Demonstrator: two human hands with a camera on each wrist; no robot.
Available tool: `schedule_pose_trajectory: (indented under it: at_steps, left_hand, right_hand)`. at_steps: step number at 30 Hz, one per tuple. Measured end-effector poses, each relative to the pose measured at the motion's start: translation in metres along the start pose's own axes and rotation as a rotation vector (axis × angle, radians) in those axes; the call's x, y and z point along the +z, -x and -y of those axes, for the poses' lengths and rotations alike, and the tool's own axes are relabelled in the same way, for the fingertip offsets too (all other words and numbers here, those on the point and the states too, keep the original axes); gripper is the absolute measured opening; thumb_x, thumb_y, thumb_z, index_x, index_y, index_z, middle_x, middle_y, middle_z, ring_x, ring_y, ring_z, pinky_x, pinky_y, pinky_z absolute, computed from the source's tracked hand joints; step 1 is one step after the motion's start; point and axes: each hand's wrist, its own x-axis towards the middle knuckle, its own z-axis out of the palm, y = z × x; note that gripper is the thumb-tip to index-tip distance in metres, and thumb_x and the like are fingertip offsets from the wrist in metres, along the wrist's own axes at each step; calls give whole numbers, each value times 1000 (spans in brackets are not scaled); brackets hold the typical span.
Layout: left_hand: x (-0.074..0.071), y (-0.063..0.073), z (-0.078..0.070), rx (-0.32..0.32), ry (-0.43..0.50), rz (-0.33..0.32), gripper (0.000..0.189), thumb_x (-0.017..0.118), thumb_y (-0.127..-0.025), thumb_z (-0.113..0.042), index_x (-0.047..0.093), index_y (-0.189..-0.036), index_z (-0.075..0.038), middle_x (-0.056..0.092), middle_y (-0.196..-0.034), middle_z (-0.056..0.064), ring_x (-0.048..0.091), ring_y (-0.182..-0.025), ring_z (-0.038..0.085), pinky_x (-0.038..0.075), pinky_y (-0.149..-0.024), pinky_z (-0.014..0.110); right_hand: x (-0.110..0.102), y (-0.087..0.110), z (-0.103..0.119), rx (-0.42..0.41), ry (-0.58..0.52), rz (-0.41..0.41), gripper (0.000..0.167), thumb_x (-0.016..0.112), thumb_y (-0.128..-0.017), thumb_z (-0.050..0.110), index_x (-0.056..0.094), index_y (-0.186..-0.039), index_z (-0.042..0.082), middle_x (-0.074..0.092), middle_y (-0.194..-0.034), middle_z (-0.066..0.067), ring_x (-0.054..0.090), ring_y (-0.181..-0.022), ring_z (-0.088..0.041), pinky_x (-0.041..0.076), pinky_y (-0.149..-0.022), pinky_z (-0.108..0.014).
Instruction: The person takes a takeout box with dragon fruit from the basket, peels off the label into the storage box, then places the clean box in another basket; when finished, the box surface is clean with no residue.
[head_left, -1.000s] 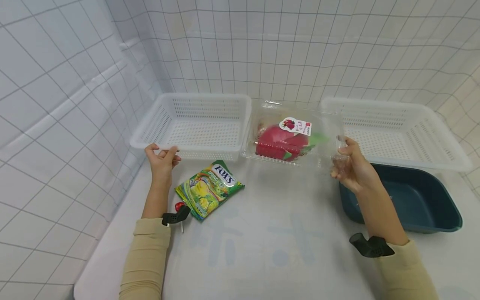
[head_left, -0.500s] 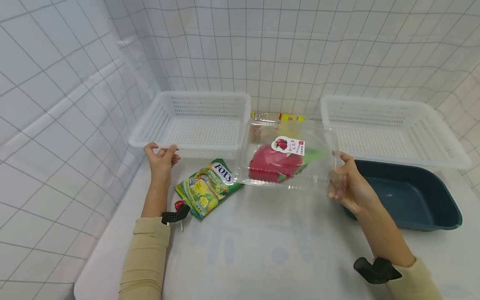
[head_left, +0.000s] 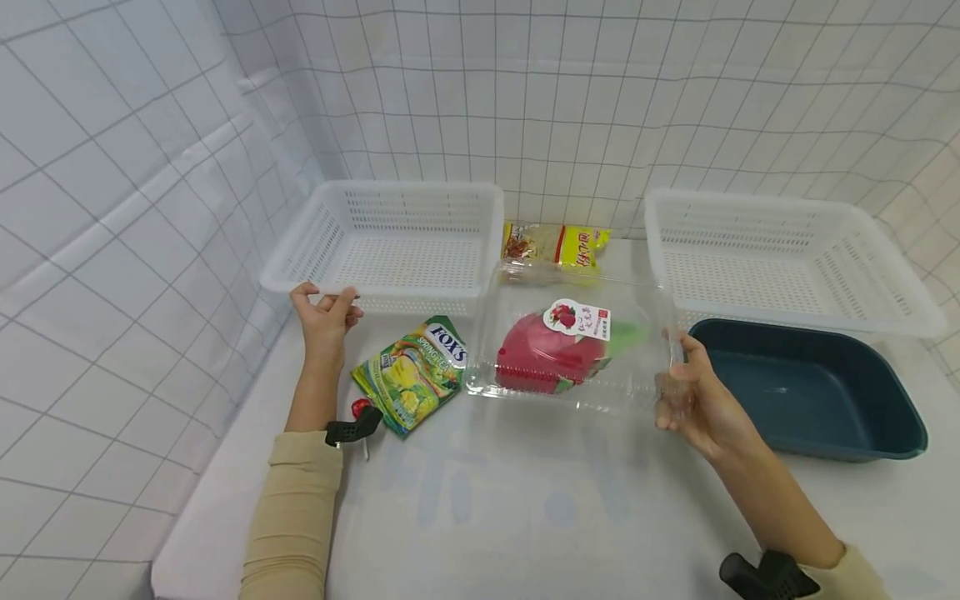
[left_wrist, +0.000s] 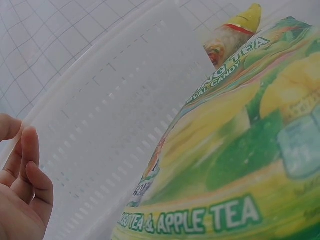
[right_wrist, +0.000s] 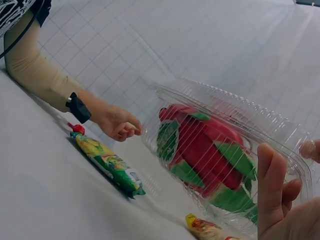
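1. Head view: the right hand [head_left: 701,400] grasps the right end of a clear container [head_left: 633,371], fingers bent around its edge, holding it up above the tabletop [head_left: 525,525].
2. Inside the container lies a red-pink dragon fruit [head_left: 543,350] with green leaf tips; a white sticker [head_left: 577,319] showing fruit is on the lid.
3. The left hand [head_left: 324,321] grips the front rim of the left basket [head_left: 420,292], a white perforated one; in the left wrist view its fingers curl at that rim.
4. Just in front of this basket, a green and yellow candy bag [head_left: 412,379] lies at a slant, its right corner hidden by the container.
5. A red lollipop [head_left: 360,407] lies beside the bag, partly covered by the black device [head_left: 352,429] on the left wrist.
6. Behind the container, between the two white baskets, sits a yellow packet [head_left: 581,243], partly seen through the clear plastic.
7. At the right stands the right basket [head_left: 795,315], with a dark teal bin [head_left: 855,452] just in front of it.
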Motion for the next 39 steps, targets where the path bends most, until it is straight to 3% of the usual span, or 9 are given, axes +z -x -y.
schedule_pose_trajectory:
  at_steps: [2, 9, 16, 19, 24, 33, 39]
  left_hand:
    - [0, 0, 0, -2, 2, 1, 48, 65, -92, -4, 21, -103, -19, 60, -69, 1, 59, -51, 10, 47, -53, 19]
    - [0, 0, 0, 4, 8, 9, 47, 65, -92, -3, 21, -101, -18, 60, -70, 1, 59, -51, 11, 48, -54, 19]
    - [0, 0, 0, 27, -6, -1, 47, 64, -92, -1, 21, -101, -18, 61, -68, 2, 58, -50, 10, 46, -53, 19]
    - [0, 0, 0, 28, -8, -1, 46, 63, -93, 0, 21, -101, -18, 61, -69, 2, 58, -50, 10, 47, -53, 19]
    - [1, 0, 0, 27, -8, 7, 47, 64, -92, -2, 21, -101, -18, 60, -69, 2, 58, -51, 11, 46, -54, 19]
    - [3, 0, 1, 23, -9, 6, 48, 65, -92, -3, 21, -102, -19, 60, -68, 1, 58, -51, 10, 46, -53, 19]
    - [1, 0, 1, 17, -25, -8, 48, 65, -92, -3, 21, -103, -19, 60, -68, 1, 59, -51, 9, 46, -53, 18]
  right_hand:
    - [-3, 4, -3, 9, 14, -6, 41, 24, -100, -5, 14, -132, 20, 38, -62, -7, 52, -55, -14, 57, -58, -30]
    - [-18, 17, -16, 14, 10, -17, 45, 26, -99, -4, 11, -131, 24, 46, -68, -3, 37, -55, -13, 56, -58, -29]
    - [-28, 22, -30, 22, 38, -22, 47, 27, -98, -4, 9, -130, 25, 32, -68, -2, 35, -54, -11, 53, -57, -24]
    - [-31, 24, -34, 24, 65, -27, 47, 25, -96, -6, 9, -130, 24, 33, -68, -1, 41, -54, -9, 52, -57, -22]
    - [-38, 26, -39, 8, 110, -53, 47, 22, -94, -7, 11, -128, 23, 48, -70, 1, 56, -57, -10, 53, -56, -22]
    - [-51, 28, -43, -29, 99, -65, 47, 26, -92, -8, 18, -126, 24, 48, -70, 1, 40, -53, -8, 55, -56, -24]
    - [-54, 27, -44, -26, 127, -74, 49, 26, -92, -8, 22, -127, 24, 54, -71, 1, 52, -54, -7, 55, -55, -23]
